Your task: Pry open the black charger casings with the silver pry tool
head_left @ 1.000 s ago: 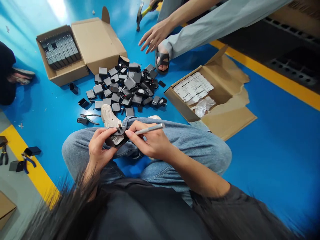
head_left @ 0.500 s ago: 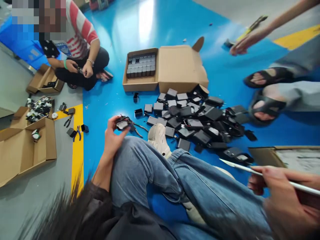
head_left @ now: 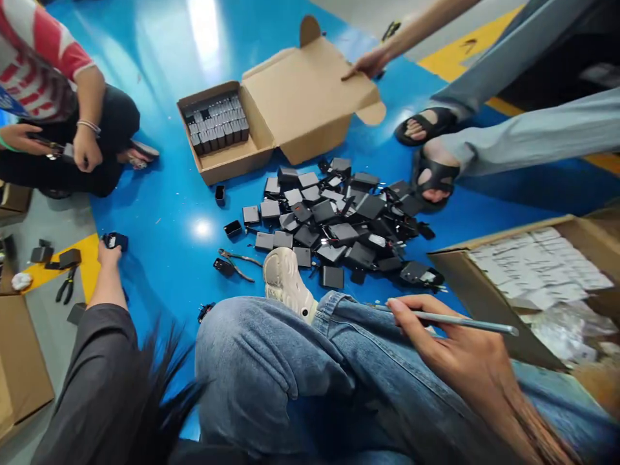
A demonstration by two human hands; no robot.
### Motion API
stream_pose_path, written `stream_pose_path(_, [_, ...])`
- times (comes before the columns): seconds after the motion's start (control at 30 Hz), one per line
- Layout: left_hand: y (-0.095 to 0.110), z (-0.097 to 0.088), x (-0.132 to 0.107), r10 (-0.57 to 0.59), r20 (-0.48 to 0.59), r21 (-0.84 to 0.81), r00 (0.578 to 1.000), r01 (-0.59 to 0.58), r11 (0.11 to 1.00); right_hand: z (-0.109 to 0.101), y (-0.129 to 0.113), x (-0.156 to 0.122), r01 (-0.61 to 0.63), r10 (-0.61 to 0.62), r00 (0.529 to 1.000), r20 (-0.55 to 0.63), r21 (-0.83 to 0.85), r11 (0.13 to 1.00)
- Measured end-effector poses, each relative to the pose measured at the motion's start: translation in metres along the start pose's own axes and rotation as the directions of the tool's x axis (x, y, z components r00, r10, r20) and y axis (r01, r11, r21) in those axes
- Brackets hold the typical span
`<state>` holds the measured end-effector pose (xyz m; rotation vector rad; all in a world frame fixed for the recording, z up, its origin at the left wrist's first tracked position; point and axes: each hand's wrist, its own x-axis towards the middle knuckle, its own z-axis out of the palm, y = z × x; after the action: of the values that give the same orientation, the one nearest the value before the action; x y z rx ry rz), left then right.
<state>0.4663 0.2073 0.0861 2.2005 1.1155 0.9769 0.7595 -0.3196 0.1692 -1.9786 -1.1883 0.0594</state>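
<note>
Case [head_left: 117, 241]: in the left hand, at the far left over the blue floor [head_left: 165, 271], just beside the yellow stripe [head_left: 90, 248]; whether lifted or resting cannot be told.
Left hand [head_left: 109, 253]: fingers curled about the case's left end; fingertips partly hidden.
Case handling: probably light and stiff, with smooth walls that may slip; moderate pressure should suffice.
Case grip: take two opposing side walls; keep fingertips off any rim. Its inside cannot be made out.
Right hand [head_left: 460, 349]: thumb and forefinger pinching the tool [head_left: 465, 321] toward its left end; the tail projects past the hand to the right.
Tool handling: likely light and rigid; the slim shaft could roll if the pinch loosens. Hold near the front.
Tool tip: indistinct against the jeans [head_left: 242, 342]; treat as possibly sharp and easily damaged.
Pile [head_left: 334, 232]: dark units heaped beyond the shoe [head_left: 285, 274]; loose corners and wires may snag.
Pliers [head_left: 245, 259]: on the floor left of the shoe, near the pile.
Left box [head_left: 235, 173]: rows of units inside; a co-worker's hand [head_left: 372, 63] touches its lid [head_left: 300, 97].
Right box [head_left: 489, 329]: white packets and clear wrap inside; its wall bounds the right hand's far side.
Room: widest for the left hand, between stripe and pliers; tighter for the right, between jeans and right box.
</note>
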Motion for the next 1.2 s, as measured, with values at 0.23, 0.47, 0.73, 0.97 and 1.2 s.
stream_pose_path(0.23, [-0.015, 0.053, -0.069, -0.042, 0.252, -0.016, 0.967, 0.047, 0.999, 0.008, 0.003, -0.022, -0.279, 0.29, 0.957, 0.009, -0.253, 0.927])
stream_pose_path(0.47, [0.043, 0.127, -0.14, 0.078, 0.765, -0.112, 0.64, 0.013, 0.994, 0.007, 0.002, -0.029, -0.223, 0.253, 0.963, 0.09, -0.256, 0.941])
stream_pose_path(0.73, [0.113, 0.094, -0.15, 0.028, 0.558, -0.112, 0.83, 0.042, 0.993, 0.021, -0.006, -0.039, -0.059, 0.07, 0.986, 0.154, -0.076, 0.995])
stream_pose_path(0.97, [0.24, 0.009, -0.16, 0.245, 0.522, -0.288, 0.817, -0.102, 0.952, 0.023, -0.039, -0.039, -0.038, 0.016, 0.989, 0.145, 0.15, 0.988])
stream_pose_path(1.2, [0.292, 0.011, -0.22, 0.332, 0.836, -0.508, 0.436, 0.392, 0.767, 0.008, -0.058, -0.052, 0.033, -0.241, 0.917, 0.317, 0.543, 0.839])
